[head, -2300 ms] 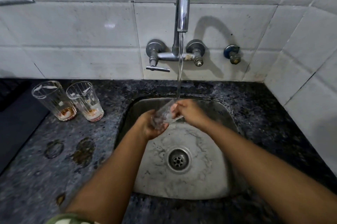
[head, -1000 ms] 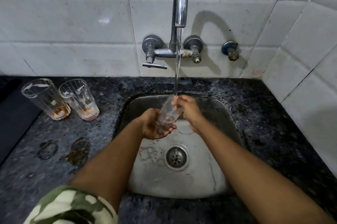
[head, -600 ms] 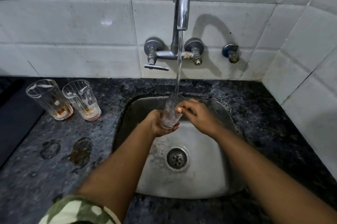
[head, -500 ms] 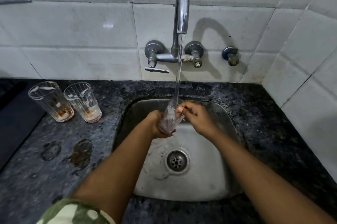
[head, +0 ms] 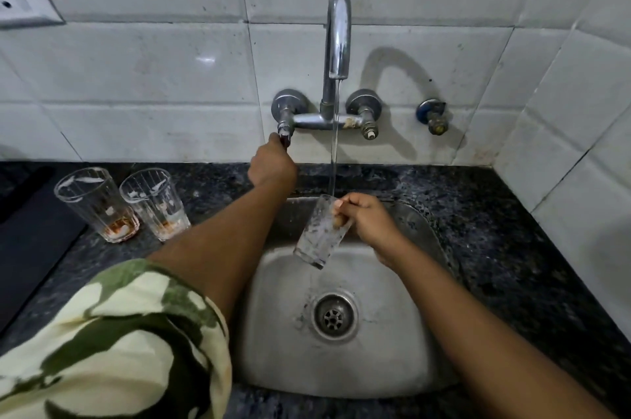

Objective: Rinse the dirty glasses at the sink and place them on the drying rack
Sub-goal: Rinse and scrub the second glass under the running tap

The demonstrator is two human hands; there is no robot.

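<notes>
My right hand grips a clear ribbed glass near its rim, tilted over the steel sink. A thin stream of water falls from the chrome tap onto the glass rim. My left hand is raised to the wall and curls around the tap's left handle. Two dirty glasses with brown dregs stand upright side by side on the dark counter left of the sink. No drying rack is in view.
Dark speckled granite counter surrounds the sink. White tiled walls stand behind and to the right. A small blue-capped valve sticks out right of the tap. A wall socket sits top left. Wet stains mark the counter.
My left hand let go of the glass and rose to the tap's left handle. My right hand now holds the glass alone, still under the stream.
</notes>
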